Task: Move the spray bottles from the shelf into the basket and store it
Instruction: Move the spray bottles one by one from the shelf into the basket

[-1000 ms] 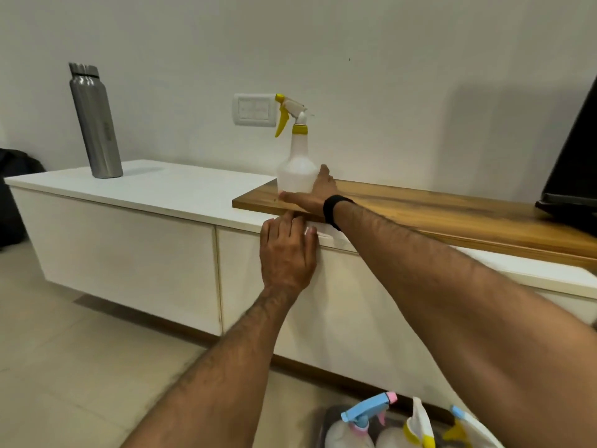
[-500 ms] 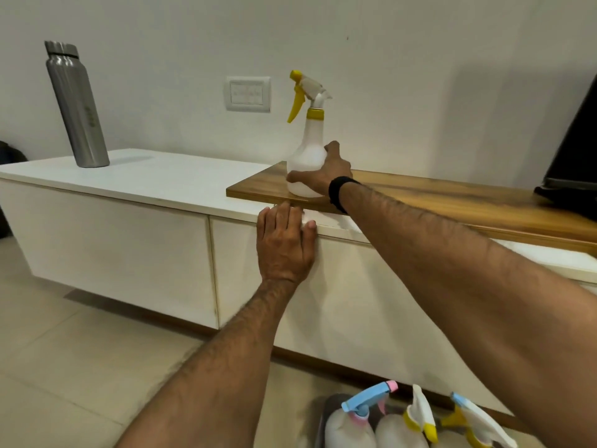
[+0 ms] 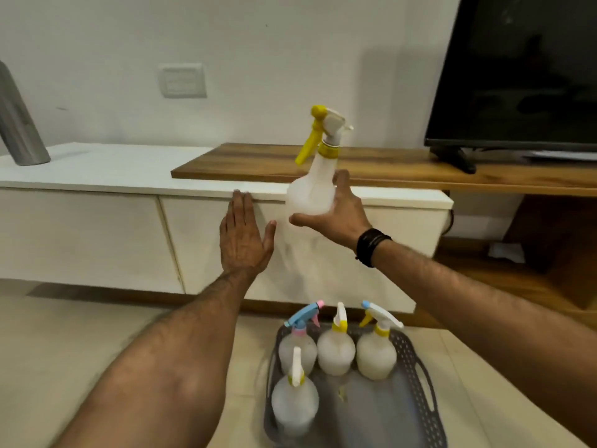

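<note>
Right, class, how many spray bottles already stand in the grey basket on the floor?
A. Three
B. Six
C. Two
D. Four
D: four spray bottles stand in the grey basket, three in a back row and one in front at the left, while a fifth, the yellow-trigger spray bottle, is in the grip of the right hand above it.
</note>
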